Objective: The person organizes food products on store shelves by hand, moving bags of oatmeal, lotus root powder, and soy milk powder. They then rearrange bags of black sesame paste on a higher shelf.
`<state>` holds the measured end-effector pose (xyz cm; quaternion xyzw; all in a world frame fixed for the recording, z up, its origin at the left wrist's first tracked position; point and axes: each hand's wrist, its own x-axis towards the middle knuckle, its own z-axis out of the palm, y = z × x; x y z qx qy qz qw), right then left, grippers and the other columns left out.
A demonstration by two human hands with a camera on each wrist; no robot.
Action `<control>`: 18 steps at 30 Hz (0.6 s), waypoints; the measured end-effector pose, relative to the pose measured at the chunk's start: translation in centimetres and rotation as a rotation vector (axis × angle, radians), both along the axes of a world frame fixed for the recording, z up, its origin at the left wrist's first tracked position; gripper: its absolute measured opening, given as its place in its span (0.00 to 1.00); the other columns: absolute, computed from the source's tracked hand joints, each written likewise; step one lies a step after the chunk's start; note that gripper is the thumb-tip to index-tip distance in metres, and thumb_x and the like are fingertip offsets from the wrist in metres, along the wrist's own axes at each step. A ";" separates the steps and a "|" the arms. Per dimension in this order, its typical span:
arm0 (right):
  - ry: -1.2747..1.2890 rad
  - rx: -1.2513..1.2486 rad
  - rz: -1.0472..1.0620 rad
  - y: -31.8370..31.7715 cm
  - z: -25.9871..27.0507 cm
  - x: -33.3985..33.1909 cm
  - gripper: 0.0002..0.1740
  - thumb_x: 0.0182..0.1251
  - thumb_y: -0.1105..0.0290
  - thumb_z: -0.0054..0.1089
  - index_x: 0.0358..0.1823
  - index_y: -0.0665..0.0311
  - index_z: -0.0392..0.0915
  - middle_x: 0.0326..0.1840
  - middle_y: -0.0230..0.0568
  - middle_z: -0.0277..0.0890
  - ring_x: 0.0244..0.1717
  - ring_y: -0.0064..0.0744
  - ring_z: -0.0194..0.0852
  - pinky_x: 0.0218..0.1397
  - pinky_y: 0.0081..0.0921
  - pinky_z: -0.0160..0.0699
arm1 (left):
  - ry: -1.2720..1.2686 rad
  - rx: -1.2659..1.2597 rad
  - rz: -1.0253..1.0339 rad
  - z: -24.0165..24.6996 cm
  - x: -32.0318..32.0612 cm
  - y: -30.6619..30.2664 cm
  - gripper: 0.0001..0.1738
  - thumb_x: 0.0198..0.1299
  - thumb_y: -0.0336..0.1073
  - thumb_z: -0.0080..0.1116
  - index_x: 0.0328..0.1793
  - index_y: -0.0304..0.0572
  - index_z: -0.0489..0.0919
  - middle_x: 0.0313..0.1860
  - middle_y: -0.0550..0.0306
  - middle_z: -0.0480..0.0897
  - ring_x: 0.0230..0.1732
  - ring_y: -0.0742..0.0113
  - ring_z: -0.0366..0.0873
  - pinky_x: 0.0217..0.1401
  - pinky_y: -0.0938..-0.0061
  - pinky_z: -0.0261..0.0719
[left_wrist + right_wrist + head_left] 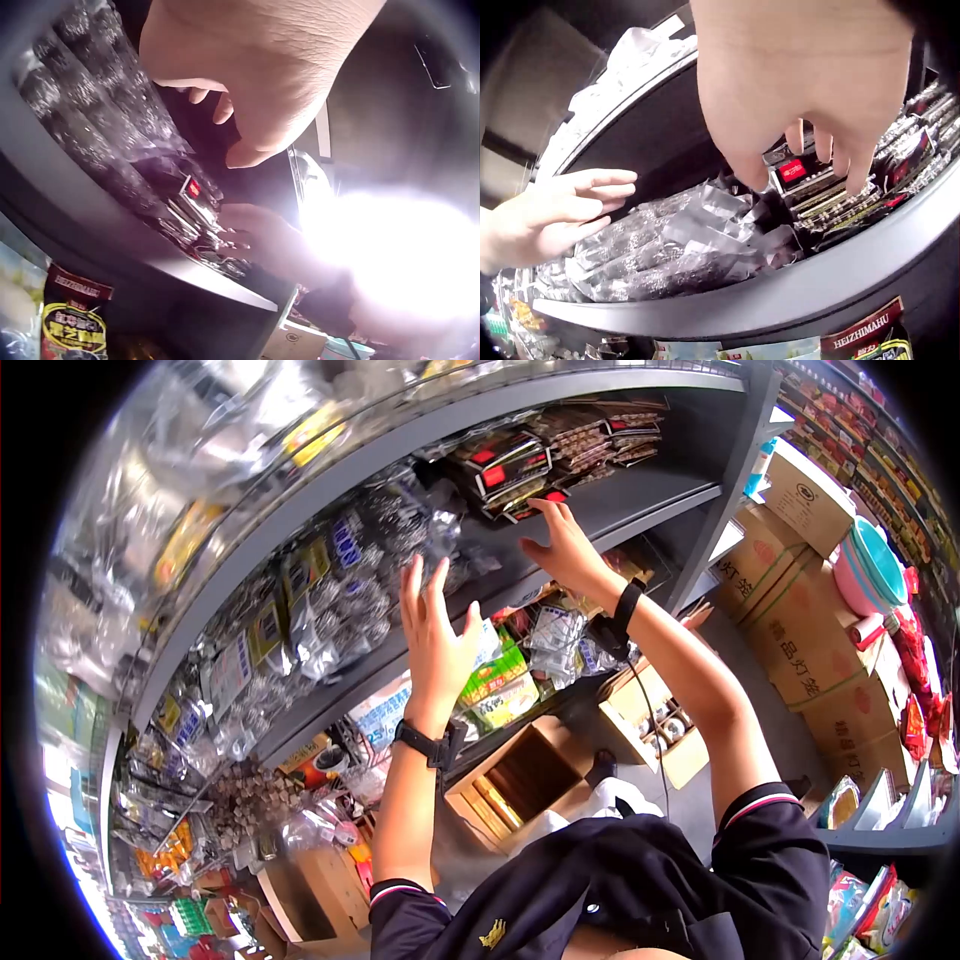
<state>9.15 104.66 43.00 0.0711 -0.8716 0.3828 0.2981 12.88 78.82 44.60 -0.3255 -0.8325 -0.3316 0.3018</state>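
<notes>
Left hand point(437, 635) was raised before the shelf point(640, 495), grip spread, fingers straight, holding nothing, just beside the silvery packets point(400, 520). Right hand point(562, 545) reached further in, grip splayed, fingertips touching the stacked red-labelled packets point(510, 470).

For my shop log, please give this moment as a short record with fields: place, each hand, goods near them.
place: shop shelf with packed goods
left hand: raised, fingers straight, beside the clear packets, holds nothing
right hand: fingers spread, tips at the dark red-labelled packets
nearby: cardboard boxes at the right
</notes>
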 end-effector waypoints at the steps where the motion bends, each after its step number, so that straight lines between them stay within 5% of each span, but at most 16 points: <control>1: 0.029 -0.037 0.001 1.0 -0.2 -0.5 0.38 0.71 0.65 0.71 0.77 0.67 0.64 0.75 0.62 0.66 0.75 0.61 0.68 0.77 0.44 0.71 | -0.017 0.001 -0.010 0.2 -0.6 1.7 0.38 0.66 0.32 0.68 0.82 0.43 0.68 0.87 0.38 0.58 0.86 0.37 0.55 0.88 0.47 0.56; 5: 0.126 -0.083 0.050 5.2 -0.6 -3.2 0.41 0.71 0.68 0.70 0.80 0.69 0.61 0.82 0.63 0.60 0.81 0.62 0.61 0.82 0.43 0.65 | -0.148 0.081 -0.122 0.5 -3.7 9.7 0.43 0.68 0.33 0.68 0.87 0.43 0.61 0.89 0.37 0.54 0.88 0.37 0.53 0.89 0.50 0.54; 9: 0.143 -0.069 0.128 8.8 0.1 -7.0 0.46 0.72 0.70 0.68 0.86 0.67 0.54 0.90 0.63 0.47 0.88 0.62 0.50 0.84 0.43 0.62 | -0.134 0.118 0.039 -1.2 -10.0 16.7 0.56 0.68 0.35 0.67 0.91 0.33 0.42 0.88 0.17 0.41 0.89 0.25 0.40 0.89 0.48 0.49; 12: 0.113 -0.057 0.263 9.6 0.1 -9.6 0.46 0.72 0.69 0.68 0.86 0.68 0.53 0.90 0.65 0.45 0.89 0.61 0.47 0.85 0.42 0.60 | -0.158 0.051 0.181 -2.0 -13.5 19.1 0.55 0.67 0.36 0.67 0.90 0.30 0.42 0.88 0.16 0.40 0.89 0.25 0.40 0.90 0.49 0.48; 15: 0.182 0.110 0.238 10.2 -2.0 -12.3 0.41 0.73 0.68 0.62 0.82 0.78 0.57 0.87 0.74 0.47 0.89 0.65 0.42 0.90 0.44 0.48 | -0.194 0.011 0.189 -1.8 -13.0 19.6 0.53 0.64 0.33 0.65 0.90 0.31 0.48 0.88 0.19 0.45 0.89 0.27 0.42 0.90 0.52 0.50; 18: 0.311 0.209 0.216 10.1 -2.8 -12.3 0.42 0.71 0.71 0.63 0.84 0.72 0.57 0.87 0.66 0.53 0.89 0.65 0.44 0.91 0.52 0.42 | -0.254 0.019 0.221 0.1 -10.8 18.4 0.46 0.63 0.34 0.65 0.86 0.35 0.58 0.86 0.23 0.54 0.85 0.30 0.55 0.84 0.53 0.65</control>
